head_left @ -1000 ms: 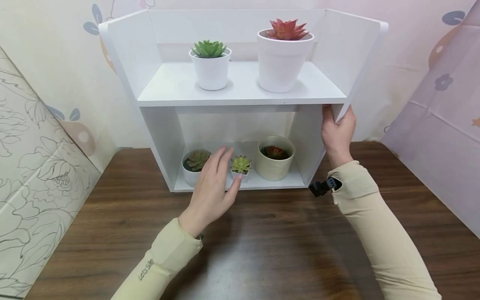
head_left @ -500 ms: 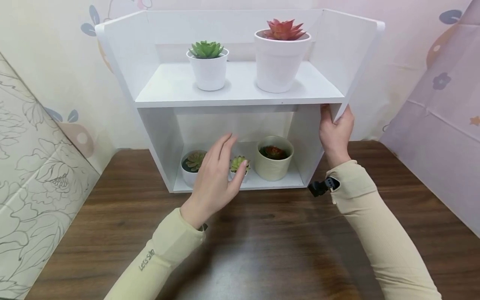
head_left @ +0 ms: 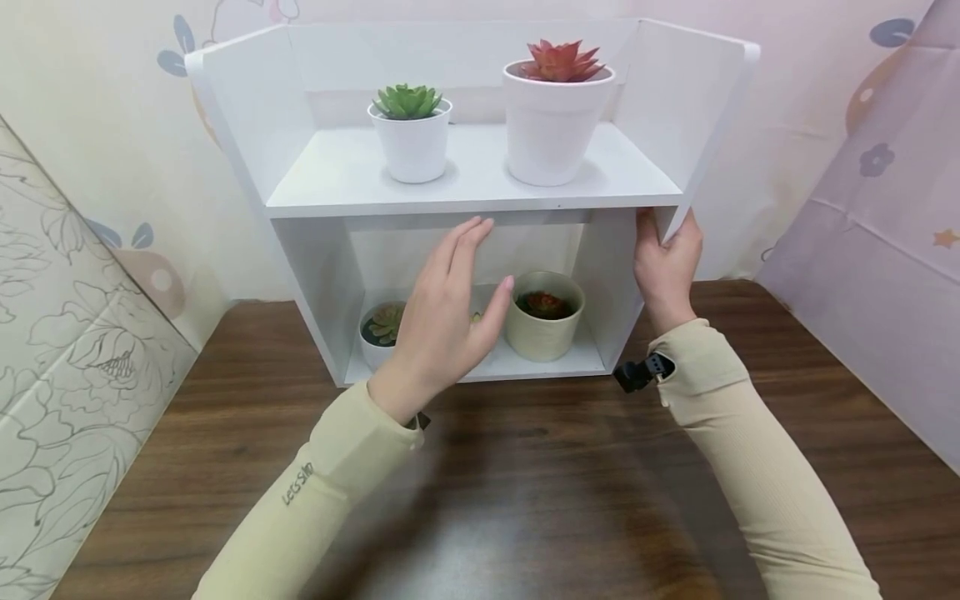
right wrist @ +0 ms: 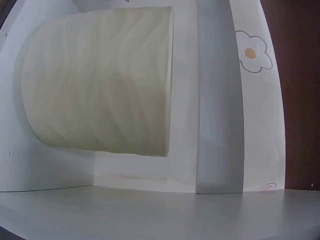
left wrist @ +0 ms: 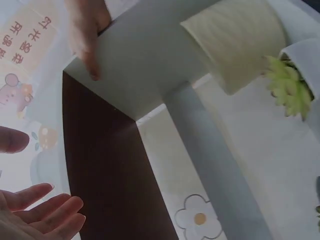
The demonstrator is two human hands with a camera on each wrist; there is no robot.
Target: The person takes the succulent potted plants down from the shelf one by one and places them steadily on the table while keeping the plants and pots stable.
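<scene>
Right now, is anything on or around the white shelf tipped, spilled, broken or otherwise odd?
Nothing stands out. The white shelf sits level on the table. All pots in view stand upright with no spill. The right hand grips the shelf's right side panel; the left hand hovers open before the lower compartment, hiding the small pot there.

Homely room corner, white two-tier shelf unit on a dark wood-grain table, small potted succulents on display, pastel cartoon-print wallpaper, floral patterned fabric at the left
</scene>
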